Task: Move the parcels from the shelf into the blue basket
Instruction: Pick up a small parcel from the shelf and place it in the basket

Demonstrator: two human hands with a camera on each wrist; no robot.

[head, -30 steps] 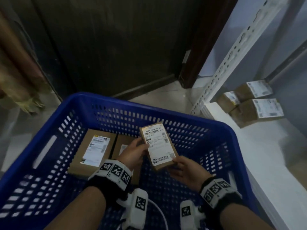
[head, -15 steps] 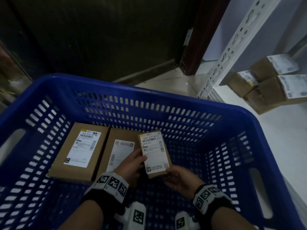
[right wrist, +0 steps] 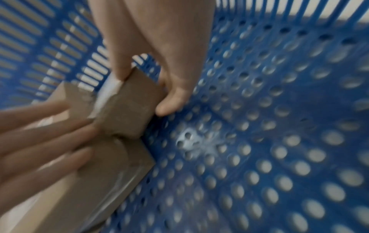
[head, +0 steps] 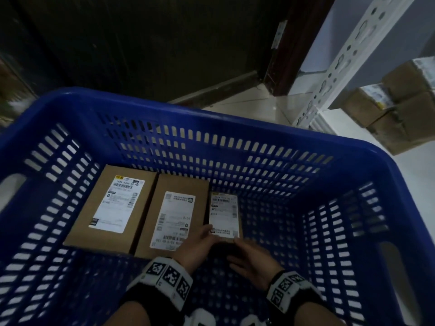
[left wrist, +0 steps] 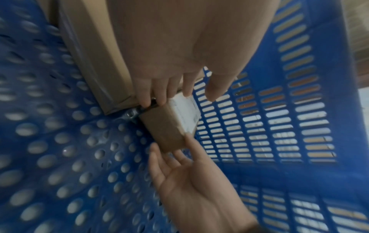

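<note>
A small brown parcel point(head: 223, 212) with a white label lies on the floor of the blue basket point(head: 211, 118), tight against the right side of a middle parcel point(head: 174, 215). A larger labelled parcel point(head: 113, 205) lies left of that. My left hand point(head: 197, 245) touches the small parcel's near left corner with straight fingers point(left wrist: 159, 97). My right hand point(head: 249, 260) pinches its near end, thumb on the label edge and fingers point(right wrist: 169, 105) on the right side. The small parcel point(right wrist: 129, 107) appears to sit flat on the perforated floor.
Several more brown parcels point(head: 400, 114) sit on the white shelf point(head: 348, 128) at the upper right, behind a perforated metal upright point(head: 341, 60). The right half of the basket floor point(head: 294, 231) is bare. A dark door and tiled floor lie beyond the basket.
Both hands have lowered the small parcel from above the basket down onto its floor, beside the middle parcel. The left hand's grip has eased to straight fingers.
</note>
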